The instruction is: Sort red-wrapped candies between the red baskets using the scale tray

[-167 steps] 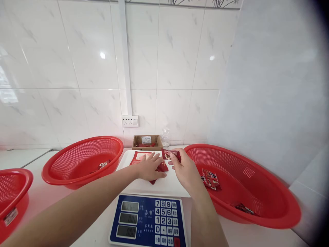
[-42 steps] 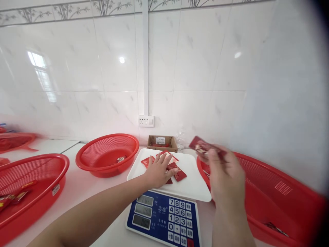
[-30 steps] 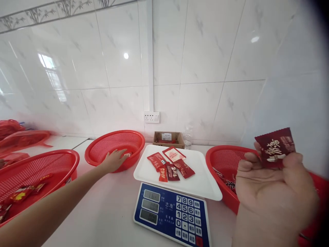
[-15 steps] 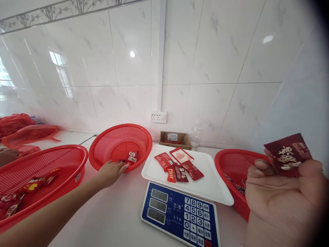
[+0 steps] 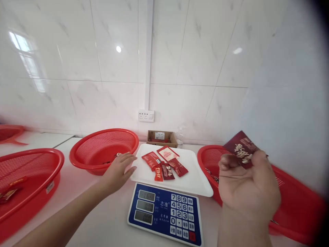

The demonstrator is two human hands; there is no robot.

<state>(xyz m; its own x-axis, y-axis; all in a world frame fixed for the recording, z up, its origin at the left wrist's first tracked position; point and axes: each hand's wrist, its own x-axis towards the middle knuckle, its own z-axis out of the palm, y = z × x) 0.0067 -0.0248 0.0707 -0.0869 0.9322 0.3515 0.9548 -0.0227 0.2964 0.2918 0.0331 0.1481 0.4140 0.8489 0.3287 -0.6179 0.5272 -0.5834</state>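
Red baskets (image 5: 102, 141) flank the white tray (image 5: 196, 180), left fingers (image 5: 123, 157) spread, right fingers (image 5: 261, 163) pinching a maroon packet (image 5: 241, 148).

Workroom, white tiled wall (image 5: 123, 70), 1 digital scale (image 5: 165, 214) on table (image 5: 102, 224), 3 red baskets (image 5: 96, 145) holding packets (image 5: 9, 196)

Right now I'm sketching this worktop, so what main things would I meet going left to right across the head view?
Left basket → middle basket → white tray with small packets → right hand holding a dark red packet.
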